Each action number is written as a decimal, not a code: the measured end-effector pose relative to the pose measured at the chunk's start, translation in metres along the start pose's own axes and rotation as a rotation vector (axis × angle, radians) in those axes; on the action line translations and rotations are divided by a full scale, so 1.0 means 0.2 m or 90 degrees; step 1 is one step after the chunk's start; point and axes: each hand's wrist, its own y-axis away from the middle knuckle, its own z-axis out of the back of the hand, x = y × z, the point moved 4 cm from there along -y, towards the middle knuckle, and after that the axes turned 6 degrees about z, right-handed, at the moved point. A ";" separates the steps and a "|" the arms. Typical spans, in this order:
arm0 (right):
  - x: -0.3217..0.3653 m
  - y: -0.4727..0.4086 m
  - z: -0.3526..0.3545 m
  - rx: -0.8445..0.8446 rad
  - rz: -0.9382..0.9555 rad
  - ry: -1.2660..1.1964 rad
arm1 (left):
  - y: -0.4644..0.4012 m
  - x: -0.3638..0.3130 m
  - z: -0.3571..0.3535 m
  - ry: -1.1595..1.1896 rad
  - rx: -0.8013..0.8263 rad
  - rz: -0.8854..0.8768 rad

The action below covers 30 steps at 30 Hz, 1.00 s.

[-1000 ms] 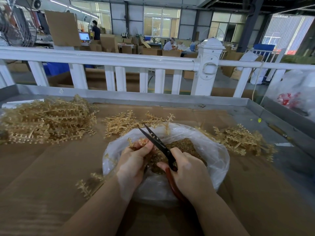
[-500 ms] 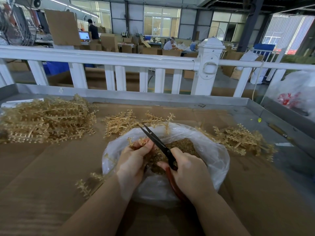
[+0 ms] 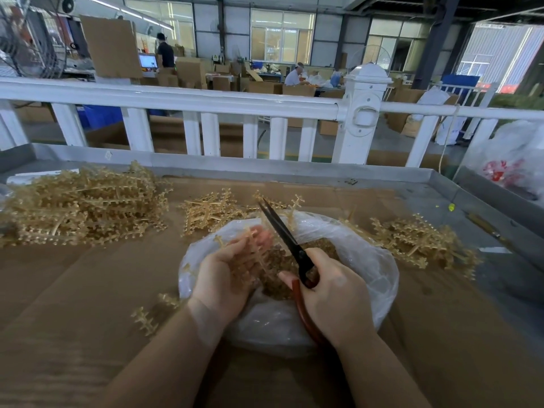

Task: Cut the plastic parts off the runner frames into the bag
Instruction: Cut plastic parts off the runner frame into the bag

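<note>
A clear plastic bag (image 3: 365, 260) lies open on the cardboard-covered table, with small tan cut parts (image 3: 282, 284) heaped inside. My left hand (image 3: 223, 278) holds a tan runner frame (image 3: 250, 254) over the bag's mouth, fingers curled under it. My right hand (image 3: 332, 301) grips black scissors (image 3: 282, 231) with red-brown handles. The blades point up and away, nearly together, just right of the frame. A big pile of runner frames (image 3: 79, 204) sits far left, a smaller one (image 3: 212, 213) behind the bag, another (image 3: 418, 240) at the right.
Two loose frames (image 3: 147, 319) lie on the cardboard left of the bag. A raised metal rim (image 3: 265, 169) and a white railing (image 3: 206, 101) border the table's far side. A white bag with red print (image 3: 512, 163) sits at the right edge.
My left hand has turned palm-up, showing the runner frame across its fingers. The scissors have shifted slightly right and their blades have come nearly together.
</note>
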 end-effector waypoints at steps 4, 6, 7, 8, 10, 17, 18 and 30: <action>-0.01 0.00 0.00 -0.016 -0.046 0.005 | 0.00 -0.01 0.00 0.104 0.058 0.022; -0.02 0.00 0.00 -0.023 -0.057 0.011 | 0.00 -0.01 0.00 0.117 0.082 0.014; -0.01 0.00 0.00 -0.026 -0.061 0.018 | 0.00 0.00 0.01 0.124 0.091 0.010; -0.01 0.00 0.00 -0.030 -0.063 0.027 | 0.00 0.00 0.02 0.128 0.098 0.007; -0.01 0.00 -0.01 -0.039 -0.065 0.037 | 0.00 0.00 0.03 0.136 0.115 0.007; -0.01 0.01 -0.01 -0.070 -0.064 0.028 | 0.00 0.00 0.05 0.146 0.179 0.004; -0.01 0.01 -0.01 -0.072 -0.061 0.032 | 0.00 0.00 0.05 0.148 0.185 0.006; -0.02 0.01 -0.01 -0.074 -0.056 0.032 | 0.00 0.01 0.04 0.136 0.209 0.008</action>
